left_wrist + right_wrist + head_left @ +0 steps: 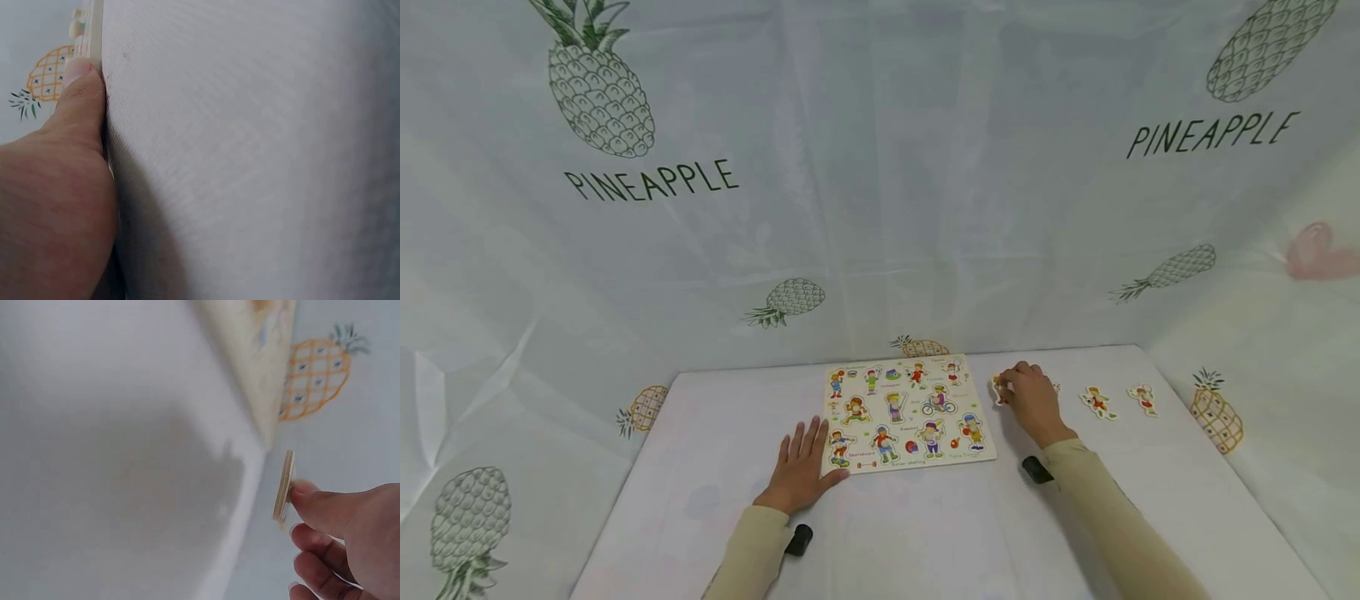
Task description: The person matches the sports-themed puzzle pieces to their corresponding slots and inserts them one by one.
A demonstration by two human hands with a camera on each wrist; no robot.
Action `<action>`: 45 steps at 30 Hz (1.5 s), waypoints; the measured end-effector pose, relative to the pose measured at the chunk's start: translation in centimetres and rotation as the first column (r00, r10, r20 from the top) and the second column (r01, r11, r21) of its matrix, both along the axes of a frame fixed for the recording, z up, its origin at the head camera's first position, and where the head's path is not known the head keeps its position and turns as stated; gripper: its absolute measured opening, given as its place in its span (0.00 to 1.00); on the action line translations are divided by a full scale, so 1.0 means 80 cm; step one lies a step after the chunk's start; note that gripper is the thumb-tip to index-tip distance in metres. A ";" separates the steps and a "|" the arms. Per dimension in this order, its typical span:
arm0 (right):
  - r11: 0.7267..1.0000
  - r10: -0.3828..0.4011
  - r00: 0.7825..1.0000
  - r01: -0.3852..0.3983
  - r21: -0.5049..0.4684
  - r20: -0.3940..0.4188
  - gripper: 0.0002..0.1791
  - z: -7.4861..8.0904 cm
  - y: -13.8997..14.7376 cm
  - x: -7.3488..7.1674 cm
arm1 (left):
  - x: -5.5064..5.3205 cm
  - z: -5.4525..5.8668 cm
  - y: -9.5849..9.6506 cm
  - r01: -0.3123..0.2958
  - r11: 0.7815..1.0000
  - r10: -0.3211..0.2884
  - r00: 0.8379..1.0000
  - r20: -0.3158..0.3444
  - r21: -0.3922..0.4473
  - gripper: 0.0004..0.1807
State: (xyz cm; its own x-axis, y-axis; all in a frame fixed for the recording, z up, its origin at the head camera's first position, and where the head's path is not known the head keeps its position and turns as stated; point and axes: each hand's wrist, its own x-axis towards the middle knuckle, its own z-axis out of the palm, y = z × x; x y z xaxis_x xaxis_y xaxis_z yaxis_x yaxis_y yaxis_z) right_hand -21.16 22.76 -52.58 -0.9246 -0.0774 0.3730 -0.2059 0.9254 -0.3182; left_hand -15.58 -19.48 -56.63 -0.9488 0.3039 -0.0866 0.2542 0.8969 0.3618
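A wooden picture puzzle board (872,457) with cartoon children playing sports lies on the table. My left hand (801,471) rests flat at the board's left edge, fingers spread, its thumb along the near left corner. In the left wrist view the thumb (81,100) touches the board's edge. Right of the board, my right hand (1033,402) pinches a puzzle piece (997,390) by its back side. The right wrist view shows that wooden piece (285,486) edge-on, held off the table between thumb and fingers; its picture is hidden there.
Two loose figure pieces, a red-shorted one (1098,402) and a smaller one (1143,400), lie to the right. Another piece (1057,387) is mostly hidden behind the right hand. A pineapple-print curtain (880,208) stands along the table's far edge.
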 end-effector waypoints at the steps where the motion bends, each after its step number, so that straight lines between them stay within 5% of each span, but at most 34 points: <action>1: 1.000 0.008 1.000 -0.008 -0.002 -0.002 0.06 0.004 -0.005 -0.001 | 0.000 0.001 0.000 0.000 1.000 0.000 1.000 0.001 0.001 0.53; 9: 0.999 0.046 0.999 -0.045 -0.018 0.024 0.06 0.021 -0.051 -0.010 | 0.000 0.005 0.001 0.015 1.000 -0.015 1.000 0.004 0.018 0.54; 33: 0.981 0.188 0.980 -0.190 -0.040 -0.067 0.04 0.015 -0.120 -0.020 | -0.008 -0.016 -0.001 0.017 0.999 -0.018 0.999 -0.030 -0.043 0.55; 45: 0.976 0.215 0.974 -0.217 -0.017 -0.067 0.04 0.015 -0.146 -0.018 | -0.004 -0.010 -0.002 0.011 0.999 -0.012 1.000 -0.024 -0.031 0.55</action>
